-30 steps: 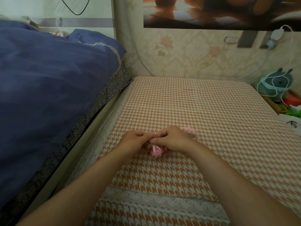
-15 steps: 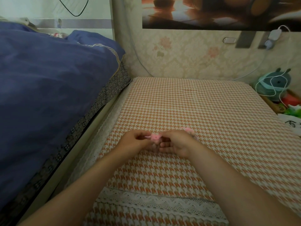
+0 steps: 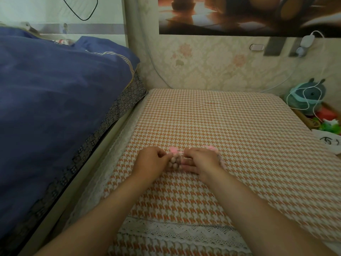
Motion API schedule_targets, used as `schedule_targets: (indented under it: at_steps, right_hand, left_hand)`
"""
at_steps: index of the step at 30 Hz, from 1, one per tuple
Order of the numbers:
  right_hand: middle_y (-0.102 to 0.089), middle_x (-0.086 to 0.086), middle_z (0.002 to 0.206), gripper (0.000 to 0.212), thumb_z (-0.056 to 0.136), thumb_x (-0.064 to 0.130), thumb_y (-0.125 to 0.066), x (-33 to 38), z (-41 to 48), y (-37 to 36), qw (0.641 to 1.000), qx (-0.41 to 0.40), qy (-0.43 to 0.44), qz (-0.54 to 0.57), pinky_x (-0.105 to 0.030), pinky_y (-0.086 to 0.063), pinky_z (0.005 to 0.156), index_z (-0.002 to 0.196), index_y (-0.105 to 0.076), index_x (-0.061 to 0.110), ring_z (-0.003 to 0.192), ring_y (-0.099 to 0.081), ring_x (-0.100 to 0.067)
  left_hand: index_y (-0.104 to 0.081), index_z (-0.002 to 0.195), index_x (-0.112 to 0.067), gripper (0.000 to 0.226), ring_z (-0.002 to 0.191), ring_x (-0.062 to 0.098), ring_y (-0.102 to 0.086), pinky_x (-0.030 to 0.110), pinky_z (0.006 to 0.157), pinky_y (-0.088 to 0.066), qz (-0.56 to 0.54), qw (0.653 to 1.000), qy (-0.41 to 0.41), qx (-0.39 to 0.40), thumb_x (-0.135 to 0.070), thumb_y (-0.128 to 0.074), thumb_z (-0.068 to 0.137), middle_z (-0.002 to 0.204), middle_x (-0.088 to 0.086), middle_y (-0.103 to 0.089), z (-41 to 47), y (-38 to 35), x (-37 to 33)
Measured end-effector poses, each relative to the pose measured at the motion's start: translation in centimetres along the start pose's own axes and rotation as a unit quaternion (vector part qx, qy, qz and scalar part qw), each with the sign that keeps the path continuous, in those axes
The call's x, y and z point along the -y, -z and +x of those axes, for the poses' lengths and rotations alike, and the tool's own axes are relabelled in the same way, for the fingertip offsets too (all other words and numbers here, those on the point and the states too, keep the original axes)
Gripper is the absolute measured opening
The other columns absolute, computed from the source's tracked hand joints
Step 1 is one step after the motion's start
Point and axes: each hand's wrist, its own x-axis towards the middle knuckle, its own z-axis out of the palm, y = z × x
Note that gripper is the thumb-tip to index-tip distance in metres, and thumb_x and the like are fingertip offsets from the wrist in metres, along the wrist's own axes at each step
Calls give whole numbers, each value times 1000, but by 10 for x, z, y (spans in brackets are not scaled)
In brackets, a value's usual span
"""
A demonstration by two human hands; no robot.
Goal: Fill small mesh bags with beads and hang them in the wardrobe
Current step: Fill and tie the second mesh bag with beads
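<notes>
Fingers (image 3: 163, 154) of both hands pinch shut on the bead-filled mesh bag (image 3: 174, 161) (pink-topped) over the houndstooth cloth (image 3: 221, 126).

No text, label, brand or number can be read anywhere in the frame; the white sheet (image 3: 330, 140) at the right edge bears a black drawn mark, but it forms no legible letters, and the poster (image 3: 249, 13) along the top edge shows only a blurred picture with no words that can be made out
</notes>
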Motion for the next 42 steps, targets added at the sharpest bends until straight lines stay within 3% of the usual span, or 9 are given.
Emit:
schedule_targets:
  at_steps: [5,10,15,20,24,28,30,36,42]
  right_hand:
    - [-77,-5,81,6,84,19,-80,-10,0,2,971,-19,146,-190,-36,-63,68,83,-75,16,70,-74,-17]
    - [-71,15,109,7,86,21,-74,-12,-2,8,805,31,395,-442,-17,-50,84,86,-79,25,96,-61,2]
    - [-67,14,124,8,87,22,-72,-13,0,8,721,45,482,-496,-20,-52,73,86,-79,25,89,-67,-4]
    - [-69,8,124,10,86,18,-71,-11,0,0,637,71,571,-513,-28,-56,62,88,-79,23,89,-70,-11]
    - [-73,16,102,9,84,22,-71,-10,1,-2,665,57,541,-512,-30,-56,70,83,-77,29,93,-66,-8]
    - [-72,20,103,9,86,26,-72,-9,5,3,714,58,467,-519,-11,-44,71,80,-73,32,95,-65,-1]
    - [-71,19,104,8,88,26,-71,-9,6,3,726,71,447,-519,-17,-49,74,82,-72,31,95,-64,-1]
    - [-73,16,101,5,90,28,-70,-13,7,-1,761,93,411,-493,-34,-56,77,86,-73,30,90,-65,-3]
    - [-74,13,88,6,88,31,-72,-16,8,-1,810,85,359,-456,-37,-57,77,86,-78,28,84,-67,-3]
  left_hand:
    - [-72,74,-22,26,64,2,-59,21,53,-40,23,1000,11,2,-44,-69,87,67,-9,-66,6,-1,-2]
    - [-69,86,-21,13,79,12,-62,22,60,-41,14,997,-8,73,-32,-65,93,81,-7,-67,8,1,3]
    - [-73,101,-17,13,84,8,-60,15,64,-40,6,996,-28,87,-20,-65,92,92,-5,-68,4,8,14]
    - [-70,108,-15,18,94,11,-64,27,85,-51,-27,993,-26,115,-20,-65,92,98,-5,-69,1,13,19]
    - [-72,102,-20,13,90,11,-64,28,81,-51,-11,994,-27,108,-24,-65,92,93,-6,-69,2,16,19]
    - [-70,82,-22,17,80,12,-62,32,74,-53,65,994,-40,79,-33,-64,93,86,-5,-69,5,21,17]
    - [-67,71,-26,23,77,9,-61,34,73,-53,59,994,-59,63,-36,-65,91,79,-9,-66,6,21,17]
    - [-68,71,-23,17,77,2,-59,11,66,-44,-46,991,-120,27,-26,-68,88,91,-8,-61,2,14,16]
    - [-73,72,-16,15,71,11,-70,25,65,-57,-193,980,-31,31,-16,-69,86,78,-1,-74,-3,6,10]
